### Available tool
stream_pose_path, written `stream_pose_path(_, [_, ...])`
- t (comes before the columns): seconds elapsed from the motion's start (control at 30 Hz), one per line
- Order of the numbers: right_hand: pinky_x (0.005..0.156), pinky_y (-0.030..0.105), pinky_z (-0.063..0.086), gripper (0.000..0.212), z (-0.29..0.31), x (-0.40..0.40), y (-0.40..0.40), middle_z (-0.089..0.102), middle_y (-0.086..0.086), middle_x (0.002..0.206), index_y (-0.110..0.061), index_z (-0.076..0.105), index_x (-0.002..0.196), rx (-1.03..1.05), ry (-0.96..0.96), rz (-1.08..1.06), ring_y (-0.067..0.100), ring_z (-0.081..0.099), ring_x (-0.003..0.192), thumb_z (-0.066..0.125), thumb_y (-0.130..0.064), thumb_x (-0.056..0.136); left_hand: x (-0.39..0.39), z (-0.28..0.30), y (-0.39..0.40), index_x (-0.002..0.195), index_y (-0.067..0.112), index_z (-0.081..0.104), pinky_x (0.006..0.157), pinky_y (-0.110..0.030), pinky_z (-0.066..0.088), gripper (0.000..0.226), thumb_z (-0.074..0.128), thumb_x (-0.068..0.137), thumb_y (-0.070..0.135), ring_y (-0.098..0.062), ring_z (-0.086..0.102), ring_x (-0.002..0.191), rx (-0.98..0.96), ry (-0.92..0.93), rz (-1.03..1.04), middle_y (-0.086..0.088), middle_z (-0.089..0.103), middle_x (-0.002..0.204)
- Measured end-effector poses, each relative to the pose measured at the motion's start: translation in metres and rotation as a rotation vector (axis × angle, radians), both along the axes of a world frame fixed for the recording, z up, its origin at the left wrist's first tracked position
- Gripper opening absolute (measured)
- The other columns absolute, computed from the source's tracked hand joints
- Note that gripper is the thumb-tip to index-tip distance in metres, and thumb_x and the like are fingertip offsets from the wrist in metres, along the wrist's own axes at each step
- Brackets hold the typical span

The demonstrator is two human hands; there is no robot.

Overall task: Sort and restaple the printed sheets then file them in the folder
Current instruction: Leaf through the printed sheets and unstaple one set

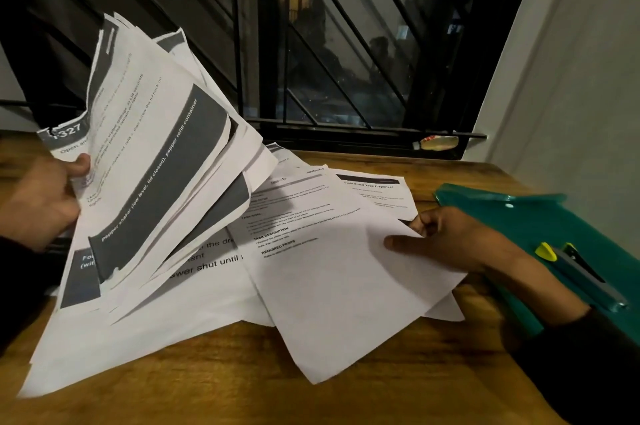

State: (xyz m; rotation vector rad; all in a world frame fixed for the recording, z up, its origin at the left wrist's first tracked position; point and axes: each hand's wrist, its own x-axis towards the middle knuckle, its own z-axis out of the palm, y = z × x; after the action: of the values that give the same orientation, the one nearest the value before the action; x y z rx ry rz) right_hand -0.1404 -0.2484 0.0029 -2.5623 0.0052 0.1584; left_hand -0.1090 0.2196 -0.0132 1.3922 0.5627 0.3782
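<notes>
Left hand at the left edge, grip clamped on a fanned bundle of printed sheets, thumb over the near face, sheets tilted up off the table with their top corners against the dark window grille. Beneath the bundle, more loose sheets lie spread flat, their near corners reaching toward the table's front edge, a bare wood strip in front. Centre: one top sheet lies skewed across the others, one corner pointing toward the viewer. Right hand holds this sheet's right edge, thumb on top, fingers curled at and under the edge, grip closed on the paper. Behind it, a smaller page with a dark header lies near the window sill. Far right: green folder flat along the wall side of the table, just beside the hand, a yellow-tipped pen resting on it. Open wood only along the front, narrow between papers and folder
</notes>
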Motion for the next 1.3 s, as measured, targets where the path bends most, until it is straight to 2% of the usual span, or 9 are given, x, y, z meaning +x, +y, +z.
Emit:
stream_pose_path(0.13, [0.061,0.023,0.041,0.045,-0.001,0.0,0.001,0.058,-0.01,0.08,-0.022,0.067,0.092,0.027,-0.031,-0.019,0.011,0.057,0.077,0.069,-0.062,0.071,-0.002,0.007,-0.011,0.072,0.02,0.036,0.027,-0.014,0.034,0.035,0.036,0.106,0.029,-0.001,0.039,0.019,-0.081,0.005,0.019,0.007,0.039,0.023])
stream_pose_path(0.43, [0.048,0.017,0.033,0.038,-0.006,0.001,0.007,0.058,-0.006,0.067,-0.019,0.067,0.091,0.13,-0.17,-0.001,0.004,0.049,0.058,0.068,-0.055,0.077,0.011,0.001,-0.001,0.082,0.017,0.049,0.034,-0.015,0.044,0.028,0.038,0.107,0.024,0.0,0.055,0.032,-0.149,-0.071,0.002,0.012,0.056,0.036])
stream_pose_path(0.57, [0.047,0.016,0.038,0.036,-0.004,0.001,0.009,0.066,0.0,0.062,-0.017,0.069,0.091,0.248,-0.176,0.027,0.0,0.054,0.05,0.072,-0.05,0.076,0.02,-0.011,0.015,0.134,0.001,0.052,0.052,-0.012,0.054,0.035,0.044,0.103,0.017,0.004,0.066,0.053,-0.125,-0.192,-0.006,0.017,0.068,0.056])
stream_pose_path(0.8, [0.06,0.018,0.052,0.027,-0.001,-0.001,0.01,0.074,-0.005,0.089,-0.019,0.077,0.09,0.314,0.0,0.104,0.012,0.07,0.077,0.069,-0.043,0.082,0.021,-0.008,-0.008,0.087,0.018,0.054,0.039,-0.02,0.052,0.02,0.043,0.103,0.016,-0.002,0.064,0.045,-0.176,-0.135,-0.092,0.01,0.067,0.051])
stream_pose_path(0.83, [0.06,0.019,0.053,0.022,-0.003,0.001,0.01,0.074,-0.005,0.094,-0.02,0.076,0.092,0.338,0.014,0.104,0.013,0.07,0.079,0.069,-0.039,0.083,0.015,-0.002,-0.015,0.087,0.018,0.054,0.039,-0.021,0.052,0.011,0.052,0.096,0.011,-0.003,0.064,0.045,-0.162,-0.14,-0.14,0.01,0.067,0.052])
stream_pose_path(0.9, [0.063,0.025,0.057,0.014,-0.005,0.002,0.009,0.074,0.001,0.099,-0.019,0.074,0.095,0.443,0.039,0.077,0.02,0.071,0.082,0.07,-0.028,0.085,0.014,-0.001,-0.016,0.086,0.018,0.054,0.038,-0.02,0.051,0.029,0.073,0.065,0.009,-0.003,0.063,0.043,-0.174,-0.152,-0.158,0.01,0.066,0.05])
stream_pose_path(1.0, [0.076,0.04,0.06,0.014,-0.005,0.003,0.004,0.074,0.007,0.099,-0.018,0.071,0.101,0.581,0.072,0.012,0.029,0.071,0.089,0.067,-0.023,0.088,0.015,-0.006,-0.005,0.094,0.013,0.059,0.041,-0.02,0.053,0.005,0.055,0.095,0.015,-0.003,0.065,0.046,-0.216,-0.187,-0.123,0.01,0.068,0.053])
stream_pose_path(1.13, [0.091,0.051,0.053,0.017,-0.012,0.005,0.004,0.073,0.006,0.103,-0.02,0.07,0.105,0.666,0.065,-0.082,0.031,0.069,0.096,0.066,-0.025,0.088,0.016,-0.012,0.003,0.137,-0.009,0.043,0.055,-0.015,0.056,0.042,0.047,0.102,0.014,0.002,0.066,0.055,-0.209,-0.284,-0.155,0.015,0.068,0.058])
stream_pose_path(1.3, [0.08,0.041,0.056,0.012,-0.011,0.004,0.006,0.074,0.004,0.101,-0.019,0.069,0.1,0.759,0.035,-0.092,0.026,0.07,0.09,0.064,-0.02,0.09,0.014,-0.003,-0.015,0.091,0.02,0.057,0.041,-0.023,0.054,0.024,0.038,0.105,0.016,-0.004,0.066,0.048,-0.219,-0.165,-0.158,0.011,0.069,0.057])
